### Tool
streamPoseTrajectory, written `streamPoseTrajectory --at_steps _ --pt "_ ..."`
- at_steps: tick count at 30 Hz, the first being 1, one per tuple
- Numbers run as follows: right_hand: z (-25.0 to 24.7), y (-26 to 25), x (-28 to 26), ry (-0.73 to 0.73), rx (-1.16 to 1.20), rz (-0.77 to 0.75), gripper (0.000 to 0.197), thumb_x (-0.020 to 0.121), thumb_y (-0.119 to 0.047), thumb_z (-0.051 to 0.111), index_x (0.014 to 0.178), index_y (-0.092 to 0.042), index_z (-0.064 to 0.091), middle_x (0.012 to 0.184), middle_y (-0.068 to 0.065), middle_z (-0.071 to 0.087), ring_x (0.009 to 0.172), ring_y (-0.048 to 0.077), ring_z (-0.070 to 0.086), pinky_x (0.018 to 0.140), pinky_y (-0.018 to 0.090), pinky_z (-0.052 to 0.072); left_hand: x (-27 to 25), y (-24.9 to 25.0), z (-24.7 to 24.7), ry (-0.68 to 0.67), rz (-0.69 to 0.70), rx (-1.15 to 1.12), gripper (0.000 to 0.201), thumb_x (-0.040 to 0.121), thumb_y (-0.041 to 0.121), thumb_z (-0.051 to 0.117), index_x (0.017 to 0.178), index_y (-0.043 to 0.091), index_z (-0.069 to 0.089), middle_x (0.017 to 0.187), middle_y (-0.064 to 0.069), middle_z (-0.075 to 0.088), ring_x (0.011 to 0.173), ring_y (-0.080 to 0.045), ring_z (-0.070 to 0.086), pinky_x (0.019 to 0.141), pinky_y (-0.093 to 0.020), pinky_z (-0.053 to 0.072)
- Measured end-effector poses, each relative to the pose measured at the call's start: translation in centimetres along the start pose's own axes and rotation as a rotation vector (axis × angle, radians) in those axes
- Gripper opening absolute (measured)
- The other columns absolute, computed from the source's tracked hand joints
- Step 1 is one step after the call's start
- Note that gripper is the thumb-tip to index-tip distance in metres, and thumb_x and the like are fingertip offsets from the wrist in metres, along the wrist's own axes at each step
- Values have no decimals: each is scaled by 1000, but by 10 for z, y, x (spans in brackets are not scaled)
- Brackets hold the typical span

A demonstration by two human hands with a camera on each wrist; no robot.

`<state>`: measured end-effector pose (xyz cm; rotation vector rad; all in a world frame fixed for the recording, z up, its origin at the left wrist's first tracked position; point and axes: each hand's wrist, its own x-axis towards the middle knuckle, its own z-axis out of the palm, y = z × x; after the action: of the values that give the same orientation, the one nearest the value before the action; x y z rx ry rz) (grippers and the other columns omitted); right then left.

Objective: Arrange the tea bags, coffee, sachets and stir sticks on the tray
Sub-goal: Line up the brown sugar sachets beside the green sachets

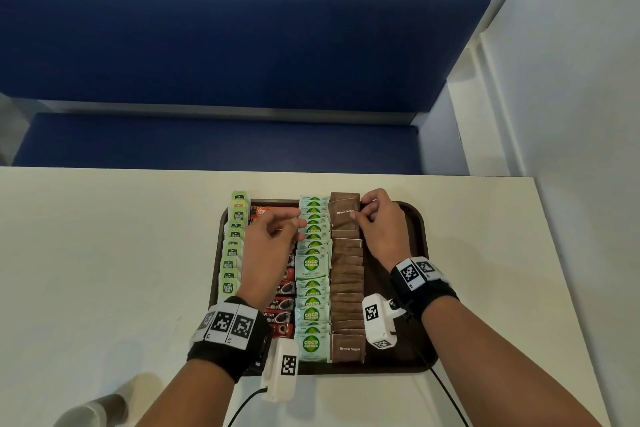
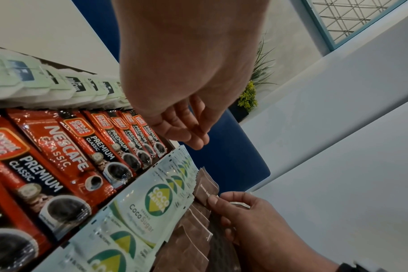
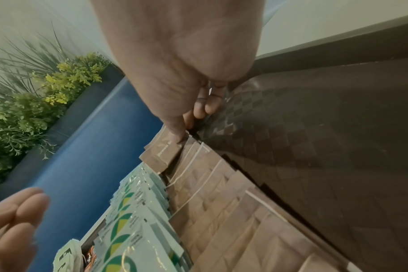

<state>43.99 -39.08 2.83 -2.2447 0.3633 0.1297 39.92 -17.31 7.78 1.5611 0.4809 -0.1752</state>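
The right hand point(image 1: 379, 224) pinches one brown sachet point(image 1: 344, 212) by its right edge, thumb on top and fingertips point(image 3: 199, 108) curled just behind, at the far end of the brown row point(image 1: 347, 284) on the tray point(image 1: 412, 218). The sachet looks light, thin and limp, so it will likely bend if held by a corner; the sealed edge under the thumb seems the firmest place to grip, and the paper should not slip. The left hand point(image 1: 273, 236) hovers over the coffee point(image 2: 65, 147), its fingers point(image 2: 186, 136) loosely curled and holding nothing, tips just above the green sachets point(image 1: 313, 288). Tea bags point(image 1: 233, 246) lie left of that hand. Both wrists hang above the tray, palms down. No stir sticks are visible.
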Motion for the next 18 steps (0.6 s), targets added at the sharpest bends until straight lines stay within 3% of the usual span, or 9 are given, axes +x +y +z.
streamPoseTrajectory --at_steps 6,10,15,18 --pt "-5 3 -5 16 12 12 26 93 -23 83 110 -20 64 86 -6 67 79 8 63 71 22 51 -1 5 2 -4 -6 -11 13 105 9 68 113 14 77 103 -3 84 83 -13 77 76 -23 61" --pt "-12 4 -16 34 32 2 20 96 -24 79 109 -19 65 87 -9 67 79 4 63 70 14 46 -3 8 6 -14 -12 -17 13 102 10 70 112 14 77 104 -6 83 87 -19 77 84 -32 64" --pt "-22 9 -43 89 73 -46 3 102 -22 69 104 -21 67 91 -9 68 86 8 64 75 20 50 -5 9 16 -45 -17 6 14 104 8 68 114 12 76 100 -8 83 82 -18 76 75 -27 59" --pt "-30 17 -68 102 89 -54 3 103 -20 67 104 -24 68 94 -10 69 89 11 65 77 23 54 -9 10 27 -74 -30 5 16 109 8 60 114 11 75 96 -7 84 81 -19 77 75 -27 63"
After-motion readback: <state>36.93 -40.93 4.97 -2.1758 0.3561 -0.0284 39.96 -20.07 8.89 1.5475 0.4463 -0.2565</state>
